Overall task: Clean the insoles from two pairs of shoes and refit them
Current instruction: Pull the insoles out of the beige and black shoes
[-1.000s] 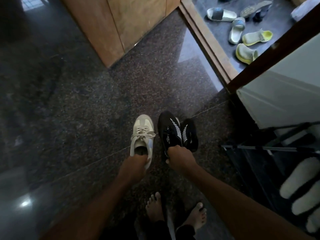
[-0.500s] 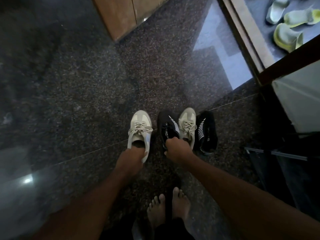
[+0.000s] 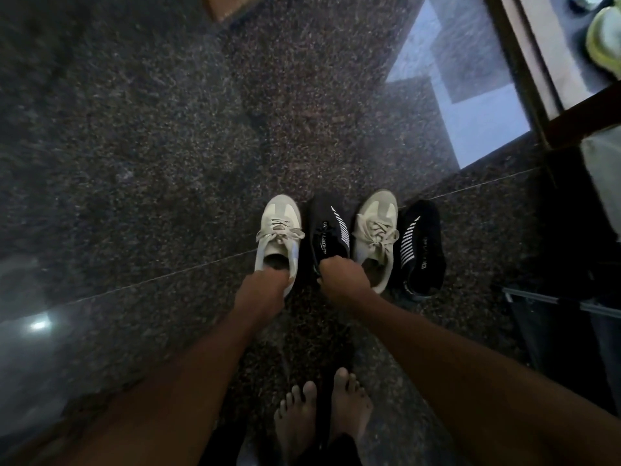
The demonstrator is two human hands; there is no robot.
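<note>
Second beige lace-up sneaker now showing right of first beige lace-up sneaker, far black striped shoe released farther right, right hand gripping only near black striped shoe.

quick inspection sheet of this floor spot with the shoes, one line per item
surface: dark speckled stone floor, glossy, with light reflections.
job's things: four shoes in a row, alternating: beige sneaker, black shoe, second beige sneaker, second black shoe; no loose insole in view.
clutter: nothing seen.
hands: left hand grips the beige sneaker's heel; right hand grips the black shoe's heel.
cables: nothing seen.
surroundings: wooden threshold at the upper right, yellow-green slipper beyond it; the person's bare feet near the bottom edge.
</note>
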